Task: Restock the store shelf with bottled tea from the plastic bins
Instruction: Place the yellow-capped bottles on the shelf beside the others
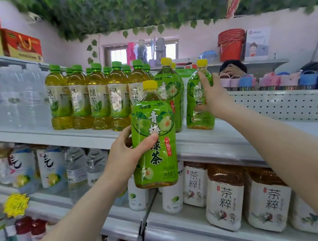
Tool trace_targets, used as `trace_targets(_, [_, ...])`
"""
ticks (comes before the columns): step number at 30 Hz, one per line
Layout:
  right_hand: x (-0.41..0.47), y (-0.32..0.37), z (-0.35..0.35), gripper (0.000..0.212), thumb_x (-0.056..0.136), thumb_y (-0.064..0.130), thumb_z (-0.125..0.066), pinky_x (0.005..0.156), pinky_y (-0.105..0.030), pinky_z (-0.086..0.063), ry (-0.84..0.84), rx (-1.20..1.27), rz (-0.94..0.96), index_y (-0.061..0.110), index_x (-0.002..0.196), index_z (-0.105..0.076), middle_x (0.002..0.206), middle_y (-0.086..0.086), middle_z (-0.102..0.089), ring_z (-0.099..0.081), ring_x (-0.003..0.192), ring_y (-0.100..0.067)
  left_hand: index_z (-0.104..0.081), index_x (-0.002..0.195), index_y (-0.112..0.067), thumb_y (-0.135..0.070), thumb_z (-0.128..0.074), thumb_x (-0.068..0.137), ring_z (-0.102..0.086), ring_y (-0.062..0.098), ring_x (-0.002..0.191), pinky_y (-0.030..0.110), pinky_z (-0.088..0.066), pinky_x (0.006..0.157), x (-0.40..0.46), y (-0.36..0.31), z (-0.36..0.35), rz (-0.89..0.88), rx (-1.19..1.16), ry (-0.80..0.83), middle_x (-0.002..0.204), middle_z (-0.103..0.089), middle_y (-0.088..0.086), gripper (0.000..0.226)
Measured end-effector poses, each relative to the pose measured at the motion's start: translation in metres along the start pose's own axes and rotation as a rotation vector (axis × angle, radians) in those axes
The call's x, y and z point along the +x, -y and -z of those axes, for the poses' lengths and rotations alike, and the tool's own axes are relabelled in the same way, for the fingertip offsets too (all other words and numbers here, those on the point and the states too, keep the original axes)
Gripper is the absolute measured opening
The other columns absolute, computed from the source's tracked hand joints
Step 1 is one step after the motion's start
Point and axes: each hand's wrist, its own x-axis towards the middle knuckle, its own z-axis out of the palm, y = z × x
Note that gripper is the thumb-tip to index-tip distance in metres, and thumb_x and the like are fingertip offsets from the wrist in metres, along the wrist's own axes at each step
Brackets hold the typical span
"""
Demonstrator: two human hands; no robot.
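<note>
My left hand [126, 155] grips a large green-labelled tea bottle with a yellow cap [153, 140], held upright in front of the white shelf edge [206, 142]. My right hand [213, 94] holds a second bottle of the same tea [197, 104], which stands on the shelf at the right. Another yellow-capped bottle [170, 91] stands on the shelf between the two, with one more cap behind it. No plastic bins are in view.
Green-capped tea bottles [98, 99] and clear water bottles [9, 97] fill the shelf's left part. The shelf below holds brown tea bottles with white labels [225, 198]. A perforated back panel [287, 103] stands right of the held bottle. A person's head [232, 68] shows beyond the shelf.
</note>
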Motion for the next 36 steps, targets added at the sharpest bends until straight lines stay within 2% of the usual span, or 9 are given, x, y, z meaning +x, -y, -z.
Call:
trace_targets(3, [-0.021, 0.016, 0.008, 0.089, 0.092, 0.027, -0.069, 0.118, -0.050, -0.025, -0.141, 0.012, 0.075, 0.024, 0.158, -0.009, 0.163, -0.019, 0.002, -0.006, 0.150, -0.040, -0.061, 0.121, -0.024, -0.041, -0.078, 0.063, -0.073, 0.013, 0.090, 0.033, -0.059, 0.073, -0.003, 0.001, 0.000, -0.002, 0.003, 0.016, 0.105, -0.074, -0.004, 0.063])
trace_targets(6, [-0.073, 0.047, 0.023, 0.062, 0.099, 0.044, -0.050, 0.112, -0.045, -0.036, -0.213, 0.373, 0.232, 0.019, 0.152, -0.031, 0.150, -0.010, -0.040, -0.041, 0.137, -0.025, -0.062, 0.120, -0.023, -0.040, -0.078, 0.061, -0.072, 0.013, 0.090, 0.030, -0.059, 0.072, -0.009, 0.000, -0.005, 0.003, -0.008, 0.036, 0.105, -0.074, -0.002, 0.064])
trace_targets(9, [-0.129, 0.069, 0.032, 0.067, 0.092, 0.066, -0.046, 0.094, -0.031, -0.047, 0.053, 0.694, 0.227, 0.028, 0.146, -0.041, 0.123, 0.010, -0.062, -0.063, 0.103, -0.004, -0.062, 0.120, -0.025, -0.041, -0.079, 0.061, -0.072, 0.011, 0.092, 0.030, -0.058, 0.075, -0.018, -0.001, -0.014, 0.002, 0.018, 0.083, 0.104, -0.074, -0.004, 0.063])
trace_targets(15, [-0.154, 0.054, 0.035, 0.057, 0.075, 0.068, -0.069, 0.094, -0.034, -0.054, 0.165, 0.866, 0.079, 0.033, 0.119, -0.059, 0.108, 0.018, -0.069, -0.066, 0.099, 0.000, -0.065, 0.112, -0.032, -0.042, -0.082, 0.068, -0.072, 0.011, 0.093, 0.034, -0.058, 0.081, -0.039, 0.002, -0.033, 0.001, 0.051, 0.197, 0.099, -0.074, -0.011, 0.049])
trace_targets(20, [-0.151, 0.041, 0.068, 0.092, 0.052, 0.082, -0.070, 0.096, -0.042, -0.054, 0.069, 0.838, 0.089, 0.027, 0.125, -0.059, 0.118, 0.006, -0.067, -0.066, 0.105, -0.013, -0.058, 0.126, -0.025, -0.050, -0.081, 0.067, -0.070, 0.014, 0.101, 0.043, -0.055, 0.093, -0.031, -0.021, -0.052, -0.008, 0.089, 0.318, 0.111, -0.072, -0.005, 0.069])
trace_targets(24, [-0.127, 0.039, 0.117, 0.073, 0.072, 0.064, -0.071, 0.085, -0.033, -0.057, -0.023, 0.760, 0.139, 0.019, 0.128, -0.057, 0.110, 0.006, -0.068, -0.069, 0.094, -0.012, -0.042, 0.143, -0.022, -0.065, -0.077, 0.063, -0.061, 0.014, 0.113, 0.038, -0.051, 0.099, -0.007, -0.056, -0.057, -0.135, 0.282, 0.290, 0.128, -0.060, -0.004, 0.097])
trace_targets(30, [-0.076, 0.030, 0.148, 0.048, 0.080, 0.059, -0.072, 0.077, -0.020, -0.057, -0.213, 0.727, 0.156, 0.026, 0.109, -0.054, 0.099, 0.013, -0.066, -0.069, 0.086, -0.002, -0.047, 0.140, -0.028, -0.042, -0.070, 0.085, -0.059, 0.010, 0.109, 0.035, -0.051, 0.095, 0.023, -0.067, -0.041, -0.348, 0.692, 0.149, 0.127, -0.059, -0.007, 0.061])
trace_targets(34, [-0.051, 0.023, 0.127, 0.074, 0.070, 0.071, -0.072, 0.088, -0.029, -0.054, -0.273, 0.642, 0.138, 0.022, 0.124, -0.057, 0.109, 0.013, -0.065, -0.064, 0.095, -0.002, -0.045, 0.144, -0.021, -0.034, -0.069, 0.089, -0.057, 0.014, 0.114, 0.038, -0.047, 0.100, 0.028, -0.056, -0.040, -0.419, 0.889, 0.098, 0.132, -0.058, -0.002, 0.062])
trace_targets(36, [-0.046, 0.020, 0.110, 0.074, 0.075, 0.065, -0.072, 0.081, -0.018, -0.049, -0.233, 0.634, 0.124, 0.019, 0.131, -0.054, 0.113, 0.013, -0.061, -0.060, 0.092, 0.001, -0.045, 0.144, -0.021, -0.034, -0.066, 0.090, -0.056, 0.017, 0.119, 0.037, -0.046, 0.101, 0.028, -0.048, -0.042, -0.458, 0.971, 0.097, 0.136, -0.057, -0.001, 0.060])
